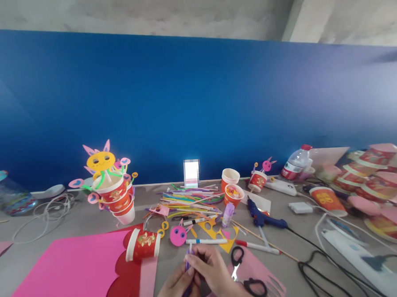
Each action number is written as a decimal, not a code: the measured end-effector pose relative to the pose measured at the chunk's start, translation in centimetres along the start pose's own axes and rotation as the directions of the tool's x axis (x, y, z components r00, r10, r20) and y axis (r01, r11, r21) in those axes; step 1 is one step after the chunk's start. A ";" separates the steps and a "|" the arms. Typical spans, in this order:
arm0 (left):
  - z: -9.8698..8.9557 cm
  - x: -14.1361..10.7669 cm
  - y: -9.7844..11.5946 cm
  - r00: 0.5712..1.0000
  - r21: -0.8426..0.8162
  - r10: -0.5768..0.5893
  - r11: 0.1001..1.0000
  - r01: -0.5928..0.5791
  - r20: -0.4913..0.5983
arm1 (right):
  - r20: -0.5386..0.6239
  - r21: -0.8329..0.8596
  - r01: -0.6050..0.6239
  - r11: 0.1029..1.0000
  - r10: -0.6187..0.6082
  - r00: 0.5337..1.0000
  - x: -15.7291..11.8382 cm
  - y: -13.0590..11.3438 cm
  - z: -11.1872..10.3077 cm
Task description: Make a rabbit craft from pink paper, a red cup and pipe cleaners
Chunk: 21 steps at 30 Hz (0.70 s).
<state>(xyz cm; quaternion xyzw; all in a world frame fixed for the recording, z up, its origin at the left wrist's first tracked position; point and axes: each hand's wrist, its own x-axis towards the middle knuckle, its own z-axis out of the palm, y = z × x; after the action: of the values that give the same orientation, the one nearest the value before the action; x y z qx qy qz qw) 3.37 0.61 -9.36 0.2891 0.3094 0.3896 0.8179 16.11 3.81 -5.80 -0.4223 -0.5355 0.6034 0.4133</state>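
Low in the middle, my left hand (179,284) and my right hand (211,265) meet, fingers pinched around a thin purple strip (187,260). It looks like a pipe cleaner; its dark lower part runs down below my left fingers, and the fingers hide much of it. Just above my hands lies a pink paper animal face (178,235) with ears. A red paper cup (143,244) rests on its side to the left. Black-handled scissors (236,268) lie beside my right hand, over cut pink paper (268,278).
Pink sheets (72,270) cover the left front. Pipe cleaners (188,200), markers (206,241) and a purple glue stick (227,214) lie mid-table. A blue glue gun (264,218) trails a black cord (320,248). Decorated stacked cups (112,193) stand left; a bottle (295,163) stands right.
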 end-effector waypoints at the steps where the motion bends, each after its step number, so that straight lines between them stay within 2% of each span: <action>1: -0.1 0.1 -0.1 1.000 -0.002 0.003 1.000 -0.003 0.004 | -0.006 -0.022 0.017 1.000 -0.018 1.000 0.0 0.0 0.0; 7: -0.1 0.1 0.0 0.999 0.004 0.016 1.000 -0.016 0.029 | -0.010 -0.224 0.091 0.970 -0.096 0.995 -0.2 0.0 -0.1; 12: 0.3 -0.4 0.6 1.000 -0.048 0.021 0.999 -0.020 0.022 | -0.005 -0.484 0.221 0.847 -0.255 0.967 -0.2 -1.0 -1.8; 14: 0.3 -0.6 0.8 1.000 -0.044 0.027 0.999 -0.027 0.003 | 0.046 -0.623 0.283 0.729 -0.328 0.944 0.1 -1.7 -2.6; 16: 0.2 -0.8 0.8 0.998 -0.007 0.044 0.999 -0.045 -0.038 | 0.149 -0.747 0.359 0.560 -0.385 0.911 0.7 -2.2 -3.0; 21: -0.1 -1.0 0.8 0.994 0.128 0.071 0.990 -0.060 -0.087 | 0.359 -0.886 0.441 0.147 -0.386 0.850 3.2 -1.7 -1.7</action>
<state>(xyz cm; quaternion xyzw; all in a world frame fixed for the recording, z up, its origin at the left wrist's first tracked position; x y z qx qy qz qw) 2.39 0.21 -8.56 0.3320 0.3605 0.4087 0.7699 16.82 7.53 -4.42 -0.4048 -0.8881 0.0356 0.2148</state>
